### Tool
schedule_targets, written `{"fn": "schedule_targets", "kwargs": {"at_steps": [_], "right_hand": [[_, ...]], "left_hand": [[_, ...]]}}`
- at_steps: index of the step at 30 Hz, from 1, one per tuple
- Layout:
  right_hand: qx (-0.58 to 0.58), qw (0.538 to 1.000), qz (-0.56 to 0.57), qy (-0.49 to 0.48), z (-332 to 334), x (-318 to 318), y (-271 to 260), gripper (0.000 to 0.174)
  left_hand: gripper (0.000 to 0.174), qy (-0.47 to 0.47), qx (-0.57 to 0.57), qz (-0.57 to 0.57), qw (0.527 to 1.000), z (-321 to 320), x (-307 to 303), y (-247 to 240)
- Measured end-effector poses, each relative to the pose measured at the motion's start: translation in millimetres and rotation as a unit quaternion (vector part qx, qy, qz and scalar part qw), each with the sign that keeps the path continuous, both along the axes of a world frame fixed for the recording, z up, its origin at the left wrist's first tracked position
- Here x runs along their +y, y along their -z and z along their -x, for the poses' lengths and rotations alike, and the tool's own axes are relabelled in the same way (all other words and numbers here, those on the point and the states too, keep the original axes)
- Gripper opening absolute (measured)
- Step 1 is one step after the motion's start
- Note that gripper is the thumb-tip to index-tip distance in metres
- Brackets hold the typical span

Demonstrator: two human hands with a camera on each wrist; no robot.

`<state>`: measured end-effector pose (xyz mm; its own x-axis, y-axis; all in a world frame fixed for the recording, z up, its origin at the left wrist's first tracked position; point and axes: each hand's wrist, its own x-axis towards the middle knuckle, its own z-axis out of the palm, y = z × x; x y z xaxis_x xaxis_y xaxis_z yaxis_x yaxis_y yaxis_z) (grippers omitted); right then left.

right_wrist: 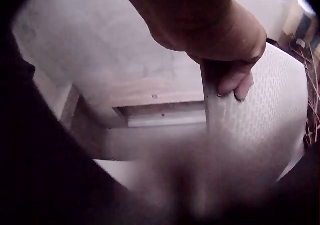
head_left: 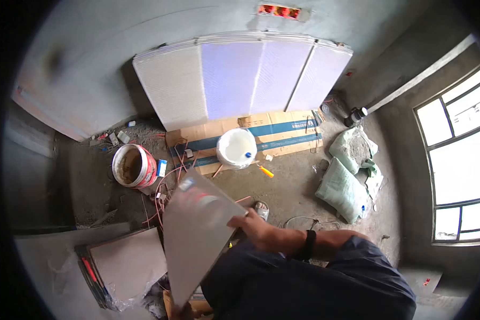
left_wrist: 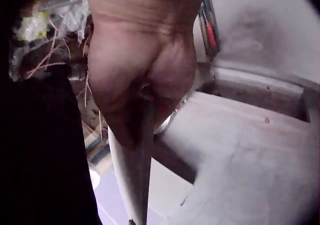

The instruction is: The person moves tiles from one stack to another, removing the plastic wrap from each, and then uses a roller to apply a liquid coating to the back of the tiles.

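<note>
tile [head_left: 197,229] with edges inside curled left hand [left_wrist: 142,74] and right hand [head_left: 257,230]

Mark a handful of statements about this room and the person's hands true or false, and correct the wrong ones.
1. The right hand grips an edge of the pale panel. True.
2. The left hand hangs free. False: the left hand grips the same panel.
3. The red-and-white bucket stands left of the white bucket in the head view. True.
4. The yellow-orange handle is inside the white bucket. False: the handle lies beside the white bucket.
5. The dark wristband is on the right arm. True.
</note>
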<state>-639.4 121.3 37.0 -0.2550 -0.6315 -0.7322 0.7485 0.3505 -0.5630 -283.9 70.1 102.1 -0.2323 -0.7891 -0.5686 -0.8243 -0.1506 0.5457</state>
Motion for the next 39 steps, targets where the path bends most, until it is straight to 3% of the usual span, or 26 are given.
{"fn": "schedule_targets", "kwargs": {"at_steps": [1, 2, 3, 4, 5, 6, 7, 11, 17, 21, 25, 30, 39], "right_hand": [[0.002, 0.999, 0.007, 0.041, 24.4, 27.3, -14.8, 0.031], [-0.002, 0.999, 0.008, 0.043, 45.1, 58.4, -17.0, 0.031], [-0.016, 0.994, 0.039, 0.097, 65.3, 85.7, -17.1, 0.031], [-0.028, 0.985, 0.072, 0.152, 84.5, 109.0, -19.3, 0.031], [-0.029, 0.985, 0.077, 0.154, 100.5, 130.8, -27.3, 0.031], [-0.008, 0.976, 0.092, 0.199, 114.0, 153.1, -38.1, 0.033], [0.013, 0.964, 0.105, 0.243, 126.2, 173.7, -46.4, 0.035], [0.061, 0.933, 0.098, 0.341, 171.0, 236.3, -46.7, 0.042], [0.131, 0.878, 0.038, 0.458, 233.9, 292.9, -56.4, 0.038], [0.149, 0.872, 0.020, 0.465, 287.9, 308.8, -54.4, 0.033], [0.134, 0.860, -0.035, 0.490, 363.9, 302.6, -22.7, 0.028], [0.056, 0.878, -0.056, 0.472, 492.3, 302.2, 51.1, 0.039], [-0.017, 0.922, -0.096, 0.374, 645.5, 252.1, 105.2, 0.036]], "left_hand": [[0.057, 0.097, 0.201, -0.031, 0.974, -23.3, -9.0, 51.6], [0.061, -0.018, 0.356, -0.174, 0.918, 9.1, -6.4, 50.2], [0.067, -0.130, 0.491, -0.304, 0.806, 48.7, -10.2, 43.3], [0.069, -0.127, 0.426, -0.250, 0.860, 70.2, -15.9, 40.3], [0.065, -0.049, 0.443, -0.219, 0.868, 108.1, -16.6, 26.5], [0.065, 0.009, 0.353, -0.121, 0.928, 127.1, -19.7, 29.1], [0.062, -0.103, 0.451, -0.295, 0.836, 174.5, -18.6, -4.5], [0.072, -0.017, 0.468, -0.375, 0.801, 285.7, -28.2, 5.5], [0.078, 0.057, 0.440, -0.484, 0.754, 425.2, -22.6, 34.8], [0.078, 0.092, 0.423, -0.541, 0.721, 501.6, -10.8, 74.6], [0.069, 0.064, 0.394, -0.575, 0.714, 580.1, -10.3, 113.8], [0.067, -0.025, 0.361, -0.600, 0.713, 679.3, -25.9, 158.4], [0.059, -0.080, 0.324, -0.572, 0.749, 785.9, -53.8, 180.7]]}}
